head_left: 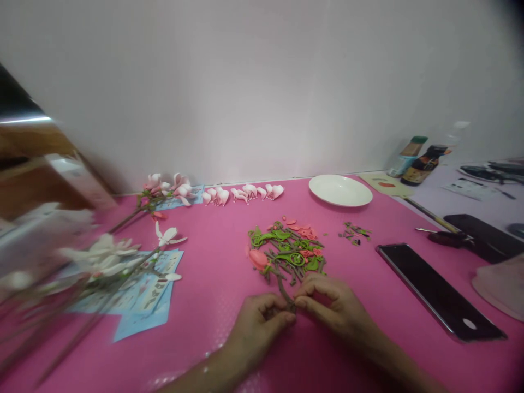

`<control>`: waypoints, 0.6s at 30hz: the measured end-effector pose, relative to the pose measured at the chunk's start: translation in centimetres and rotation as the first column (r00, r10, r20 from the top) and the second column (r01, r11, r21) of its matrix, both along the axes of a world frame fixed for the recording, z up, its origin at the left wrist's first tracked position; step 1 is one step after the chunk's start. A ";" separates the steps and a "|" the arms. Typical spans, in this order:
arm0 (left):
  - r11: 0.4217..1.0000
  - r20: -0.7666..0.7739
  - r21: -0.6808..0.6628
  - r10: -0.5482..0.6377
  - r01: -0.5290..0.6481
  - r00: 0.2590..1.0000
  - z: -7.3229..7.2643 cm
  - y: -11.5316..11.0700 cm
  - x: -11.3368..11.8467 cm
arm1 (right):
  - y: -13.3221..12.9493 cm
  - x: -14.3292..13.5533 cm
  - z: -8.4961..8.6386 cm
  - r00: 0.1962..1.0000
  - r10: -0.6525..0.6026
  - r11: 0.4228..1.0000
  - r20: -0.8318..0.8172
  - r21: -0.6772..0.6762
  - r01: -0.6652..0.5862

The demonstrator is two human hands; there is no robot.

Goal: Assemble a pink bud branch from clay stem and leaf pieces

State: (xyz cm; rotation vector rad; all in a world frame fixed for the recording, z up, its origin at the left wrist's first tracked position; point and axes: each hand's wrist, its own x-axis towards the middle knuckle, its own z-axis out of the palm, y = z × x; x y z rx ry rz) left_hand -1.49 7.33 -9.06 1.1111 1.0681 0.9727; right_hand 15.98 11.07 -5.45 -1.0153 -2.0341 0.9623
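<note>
Between my two hands is a brown plastic flower branch (280,284) that bears a coral-pink bud (258,259) at its upper end. My left hand (262,319) pinches the branch's lower end between thumb and fingers. From the other side, my right hand (323,300) closes its thumb and forefinger at the same spot; whether a small part sits in that pinch is hidden. Just beyond my hands lies a loose pile of green leaf pieces (280,234), brown stem pieces and coral petal pieces (305,232). Pale pink petals (249,191) stand in a row near the wall.
White artificial flowers (102,256) lie on blue printed sheets (143,311) at left, with pink flowers (180,185) behind. A white plate (340,191) and a few small scraps (354,233) are right of the pile. Farther right are a phone (438,292), a screwdriver (446,238) and bottles (423,165).
</note>
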 end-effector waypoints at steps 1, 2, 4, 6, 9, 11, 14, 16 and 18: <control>1.000 0.003 0.000 0.000 0.000 1.000 0.0 0.0 0.0 | 0.0 0.0 -0.1 1.000 0.004 1.000 0.006 0.014 -0.004; 1.000 0.001 0.002 0.000 0.000 1.000 0.0 -0.1 0.0 | 0.0 0.0 -0.1 1.000 0.009 1.000 0.011 0.025 -0.009; 1.000 -0.023 0.014 -0.002 0.002 1.000 0.1 -0.1 0.1 | 0.0 0.1 -0.1 1.000 0.021 0.999 0.016 0.039 -0.021; 1.000 -0.048 0.025 -0.003 0.004 0.999 0.2 -0.1 0.0 | 0.1 0.1 0.0 0.999 0.035 0.998 0.022 0.047 -0.036; 0.999 -0.075 0.042 -0.004 0.007 0.997 0.1 -0.1 -0.1 | 0.2 0.0 0.2 0.998 0.052 0.997 0.036 0.055 -0.054; 0.999 -0.082 0.047 -0.002 0.006 0.997 0.0 -0.1 -0.2 | 0.2 -0.1 0.3 0.998 0.054 0.996 0.045 0.065 -0.057; 0.998 -0.057 0.056 -0.011 0.014 0.998 -0.1 -0.2 -0.2 | 0.1 -0.2 0.1 0.998 0.049 0.992 0.046 0.118 -0.054; 0.994 -0.045 0.105 -0.012 0.016 0.999 -0.1 -0.2 -0.2 | -0.1 -0.3 -0.1 0.998 0.050 0.980 0.035 0.192 -0.056; 0.987 -0.031 0.160 -0.003 0.008 1.000 -0.1 -0.2 -0.2 | -0.2 -0.4 -0.4 0.999 0.046 0.958 0.025 0.281 -0.051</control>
